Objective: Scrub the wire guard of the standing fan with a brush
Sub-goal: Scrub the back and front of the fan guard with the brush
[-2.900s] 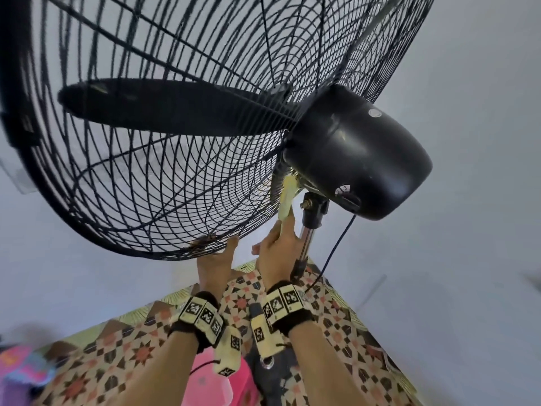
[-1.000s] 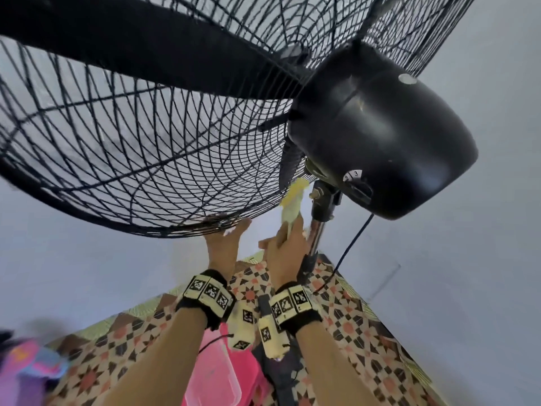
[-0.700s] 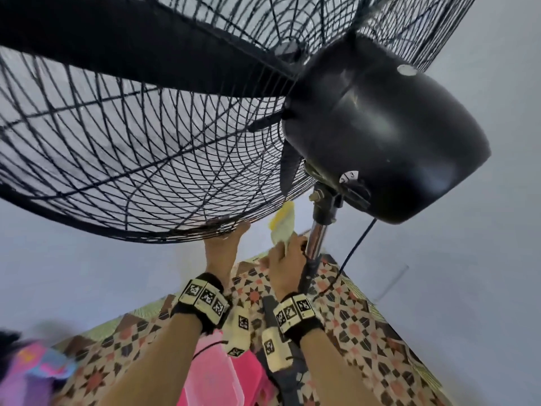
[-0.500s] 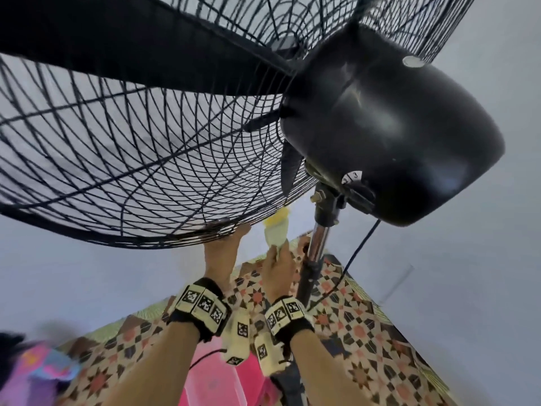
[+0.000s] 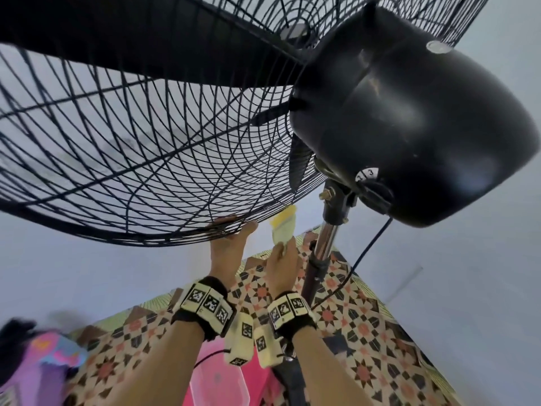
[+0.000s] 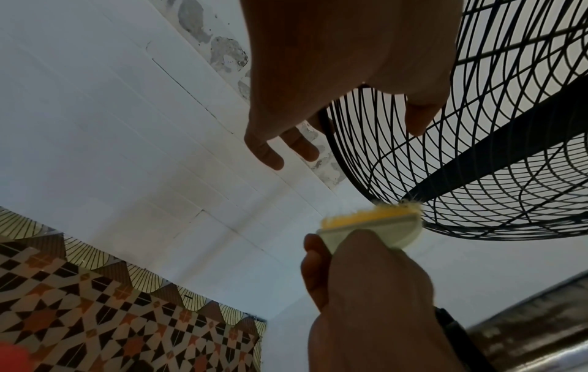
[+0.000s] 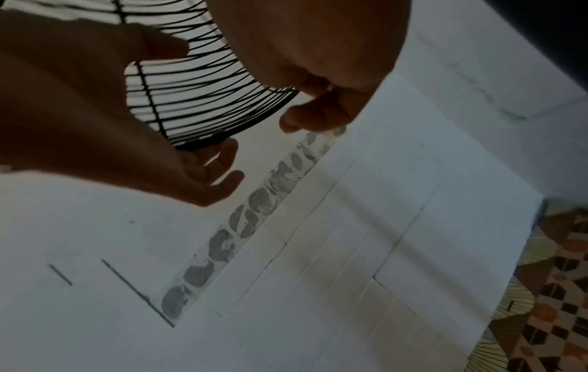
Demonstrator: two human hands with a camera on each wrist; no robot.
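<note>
Guard [image 5: 164, 159] of black wire is seen from below; its lower rim is gripped by the left hand [image 5: 227, 244]. Brush [image 5: 283, 228] is pinched in the right hand [image 5: 282, 266], bristles touching the rim beside the left hand.

A floor [image 5: 366, 326] of patterned tiles in orange, black and cream, edged by a fan-motif border where it meets the pale walls. The standing fan's chrome-and-black pole [image 5: 317, 265] rises from it; a pink plastic container [image 5: 216, 379] sits just beside the pole's foot, and a blurred purple-and-pink object [image 5: 38, 364] lies at far left.
</note>
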